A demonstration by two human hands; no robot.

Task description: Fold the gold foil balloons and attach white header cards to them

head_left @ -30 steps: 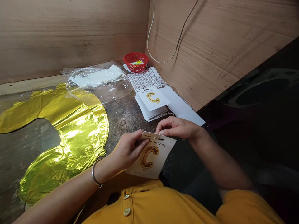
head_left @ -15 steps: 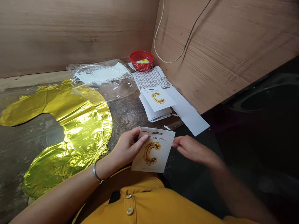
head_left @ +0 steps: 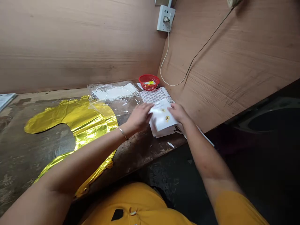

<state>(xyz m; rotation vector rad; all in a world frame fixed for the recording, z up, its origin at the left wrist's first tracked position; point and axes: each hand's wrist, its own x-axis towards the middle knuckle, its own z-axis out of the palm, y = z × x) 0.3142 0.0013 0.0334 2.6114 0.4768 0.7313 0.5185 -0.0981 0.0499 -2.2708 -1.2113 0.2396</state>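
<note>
A white foil balloon card point(head_left: 162, 120) with blurred gold print is over the pile of white cards point(head_left: 161, 134) on the table. My left hand point(head_left: 141, 115) has its fingers curled at the card's upper left edge. At the right edge, my right hand point(head_left: 178, 113) pinches the card between thumb and fingers. A sheet of small printed labels point(head_left: 153, 95) lies just behind. To the left is a large flat gold foil balloon point(head_left: 86, 125), partly covered by my left forearm.
A clear plastic bag of white sticks point(head_left: 114, 91) lies at the back, beside a red basket point(head_left: 149, 82) holding a yellow and white item. A cable point(head_left: 185, 78) hangs from a wall socket point(head_left: 166, 18). White paper strips point(head_left: 206, 137) jut past the table's right edge.
Both hands have moved forward, away from my body, to the card pile. My right hand, apart from the held card before, is now on a card's right edge. The view has tilted up.
</note>
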